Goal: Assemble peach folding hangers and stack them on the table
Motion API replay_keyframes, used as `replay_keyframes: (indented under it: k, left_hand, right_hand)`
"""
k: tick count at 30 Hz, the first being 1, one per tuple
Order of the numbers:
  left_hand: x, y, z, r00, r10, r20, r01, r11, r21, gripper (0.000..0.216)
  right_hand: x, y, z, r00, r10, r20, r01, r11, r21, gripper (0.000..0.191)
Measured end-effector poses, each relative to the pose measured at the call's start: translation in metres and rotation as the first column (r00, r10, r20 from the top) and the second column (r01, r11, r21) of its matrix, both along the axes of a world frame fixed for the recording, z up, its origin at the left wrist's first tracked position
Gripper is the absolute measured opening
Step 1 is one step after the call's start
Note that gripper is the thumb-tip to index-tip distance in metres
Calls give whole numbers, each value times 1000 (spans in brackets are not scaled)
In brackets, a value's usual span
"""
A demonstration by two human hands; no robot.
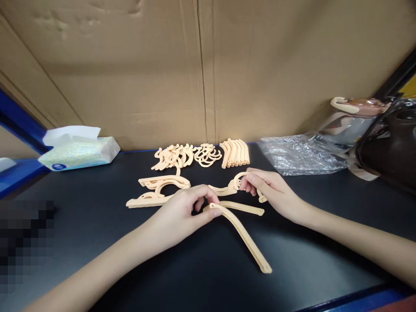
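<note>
My left hand [190, 206] pinches one end of a long beige plastic hanger arm [243, 236], whose other end slants down toward me. Just behind it a second hanger arm [245, 208] lies on the black table, its left end hidden by my fingers. My right hand [274, 190] is closed on a curved beige hanger hook [238, 177]; part of it is covered by my fingers. Close to that hook, a beige curved piece [222, 190] reaches left, and I cannot tell whether they are joined. Folded beige hangers [164, 182] lie beyond my left hand.
Along the cardboard wall [156, 78] sit a pile of curved pieces [172, 156], a pile of hooks [206, 154] and a row of hanger arms [234, 152]. A tissue pack [81, 154] stands left. Clear plastic wrap [302, 154] and a dark bag [390, 151] are right.
</note>
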State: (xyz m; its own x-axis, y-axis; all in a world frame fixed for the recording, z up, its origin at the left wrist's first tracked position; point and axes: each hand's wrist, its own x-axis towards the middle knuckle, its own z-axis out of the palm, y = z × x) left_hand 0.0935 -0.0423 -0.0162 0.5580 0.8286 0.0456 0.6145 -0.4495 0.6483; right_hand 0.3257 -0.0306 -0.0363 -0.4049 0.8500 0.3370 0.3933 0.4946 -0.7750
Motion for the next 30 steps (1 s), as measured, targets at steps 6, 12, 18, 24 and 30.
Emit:
replay_keyframes:
  k: [6, 12, 18, 24, 30]
  left_hand:
    - [0, 2, 2, 989, 62, 131, -36, 982, -188, 22]
    - [2, 0, 7, 923, 163, 347, 0, 905, -426, 15]
    - [0, 0, 3, 843, 266, 468, 47, 830, -556, 17]
    - [5, -4, 5, 879, 223, 422, 64, 821, -567, 26]
    - [6, -13, -3, 991, 77, -109, -57, 983, 177, 32]
  right_hand:
    - [-1, 3, -1, 997, -12, -79, 1, 990, -139, 43]
    - [-5, 7, -9, 971, 17, -240, -104, 929, -354, 33]
    - [-5, 8, -12, 958, 43, -283, -149, 919, -366, 33]
    - [-4, 7, -11, 943, 77, -322, -215, 883, -417, 34]
    - [-4, 10, -11, 946, 76, -316, -209, 886, -414, 26]
